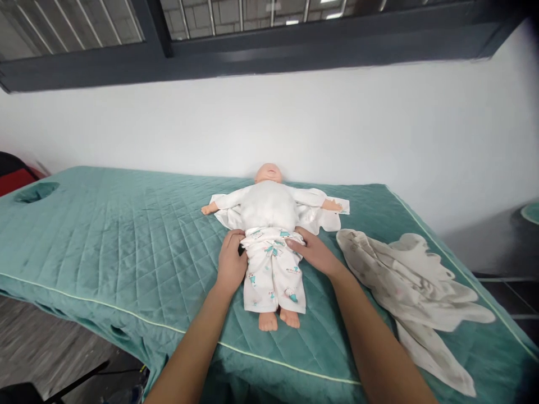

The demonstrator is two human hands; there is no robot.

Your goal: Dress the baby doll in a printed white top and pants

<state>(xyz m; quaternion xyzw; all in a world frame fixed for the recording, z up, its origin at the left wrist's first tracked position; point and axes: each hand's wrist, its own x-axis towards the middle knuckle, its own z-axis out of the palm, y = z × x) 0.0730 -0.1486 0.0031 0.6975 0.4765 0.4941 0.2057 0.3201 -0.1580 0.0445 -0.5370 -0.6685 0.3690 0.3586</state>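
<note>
A baby doll [269, 203] lies on its back with its arms spread and its head toward the wall. White printed pants [274, 275] cover its legs, with both feet showing below the cuffs. A white open garment [316, 220] lies spread beneath its back and arms. My left hand [231, 259] is closed at the left side of the waistband, its fingertips partly hidden by the cloth. On the opposite side, my right hand [315, 251] grips the waistband, thumb on the front of the pants.
A green quilted cover [160, 252] lies over the bed, which has a hole [37, 192] at its far left. Crumpled pale baby clothes [415, 292] lie to the right of the doll. A white wall [269, 123] stands behind, below a dark window frame [295, 49].
</note>
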